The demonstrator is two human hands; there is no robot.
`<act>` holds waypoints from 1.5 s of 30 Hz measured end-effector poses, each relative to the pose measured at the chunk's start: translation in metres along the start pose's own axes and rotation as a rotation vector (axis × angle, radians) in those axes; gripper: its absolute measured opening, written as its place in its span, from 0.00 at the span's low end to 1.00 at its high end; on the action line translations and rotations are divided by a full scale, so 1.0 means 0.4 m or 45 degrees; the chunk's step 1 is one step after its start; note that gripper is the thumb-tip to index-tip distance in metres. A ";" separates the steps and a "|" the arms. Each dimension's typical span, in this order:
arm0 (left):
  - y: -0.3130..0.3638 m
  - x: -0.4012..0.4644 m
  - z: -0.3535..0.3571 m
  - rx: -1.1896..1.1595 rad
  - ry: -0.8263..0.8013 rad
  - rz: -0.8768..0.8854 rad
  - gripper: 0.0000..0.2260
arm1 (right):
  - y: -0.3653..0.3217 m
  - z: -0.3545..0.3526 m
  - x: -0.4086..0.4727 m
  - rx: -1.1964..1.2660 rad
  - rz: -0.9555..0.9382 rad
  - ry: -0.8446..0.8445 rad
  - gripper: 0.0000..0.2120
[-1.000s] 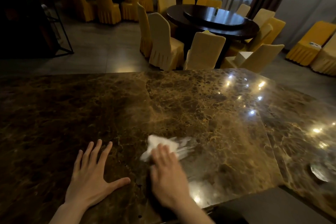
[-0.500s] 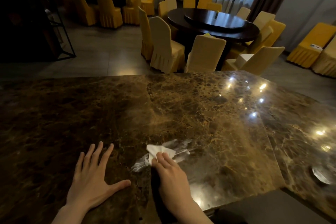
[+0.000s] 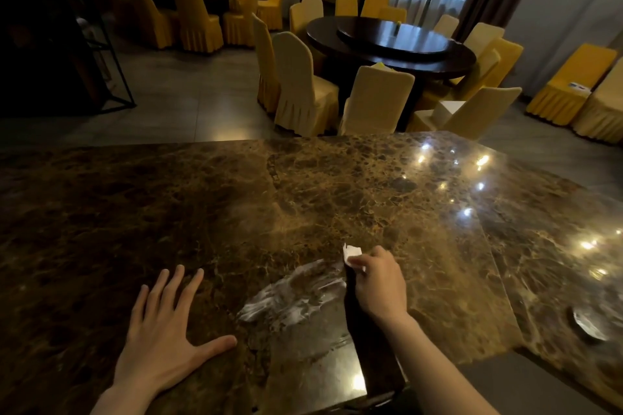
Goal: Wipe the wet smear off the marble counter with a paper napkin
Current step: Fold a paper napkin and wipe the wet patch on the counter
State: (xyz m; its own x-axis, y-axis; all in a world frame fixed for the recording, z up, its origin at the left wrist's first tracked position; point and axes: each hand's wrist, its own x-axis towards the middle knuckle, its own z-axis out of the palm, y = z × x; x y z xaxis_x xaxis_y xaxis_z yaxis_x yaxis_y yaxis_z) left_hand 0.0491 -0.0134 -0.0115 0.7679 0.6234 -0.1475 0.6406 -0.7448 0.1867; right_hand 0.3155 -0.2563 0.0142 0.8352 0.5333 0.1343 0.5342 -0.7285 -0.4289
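Note:
A whitish wet smear [image 3: 296, 293] streaks the brown marble counter [image 3: 202, 212] near its front edge. My right hand [image 3: 379, 283] rests at the smear's upper right end, fingers closed on a crumpled white paper napkin [image 3: 350, 251]; only a small corner of the napkin shows above the fingers. My left hand [image 3: 165, 337] lies flat on the counter to the left of the smear, fingers spread, holding nothing.
A small shiny puddle or dish [image 3: 588, 323] sits on the counter at the far right. Beyond the counter stand a dark round table [image 3: 391, 44] ringed by yellow-covered chairs [image 3: 303, 87], and a black metal shelf [image 3: 111, 54] at the left.
My right hand has slid the napkin up and to the right across the counter, leaving a longer streaked smear behind it. My left hand stays flat in place.

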 end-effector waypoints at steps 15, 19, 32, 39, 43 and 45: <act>0.004 -0.004 -0.007 -0.007 -0.011 -0.008 0.62 | -0.016 0.034 -0.120 -0.222 -0.664 -0.183 0.14; 0.008 -0.007 -0.013 -0.007 -0.012 -0.008 0.62 | 0.029 0.004 -0.028 -0.247 -0.308 0.036 0.14; -0.005 0.001 0.002 -0.068 0.046 0.017 0.61 | -0.026 -0.008 -0.074 0.088 -0.542 -0.103 0.06; -0.009 0.007 0.008 -0.060 0.050 0.005 0.61 | 0.054 -0.018 0.055 -0.098 -0.069 0.066 0.12; -0.008 0.003 0.007 -0.056 0.055 0.012 0.61 | 0.010 0.018 -0.012 -0.160 -0.314 -0.010 0.12; -0.008 0.004 0.005 -0.067 0.058 0.011 0.62 | -0.027 0.032 -0.056 -0.107 -0.400 -0.039 0.13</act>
State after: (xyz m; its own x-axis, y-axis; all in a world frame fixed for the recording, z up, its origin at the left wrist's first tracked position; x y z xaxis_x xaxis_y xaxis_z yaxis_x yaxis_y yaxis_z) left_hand 0.0484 -0.0107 -0.0144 0.7713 0.6283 -0.1016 0.6320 -0.7373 0.2385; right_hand 0.2893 -0.2547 0.0046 0.6240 0.7496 0.2207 0.7752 -0.5583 -0.2956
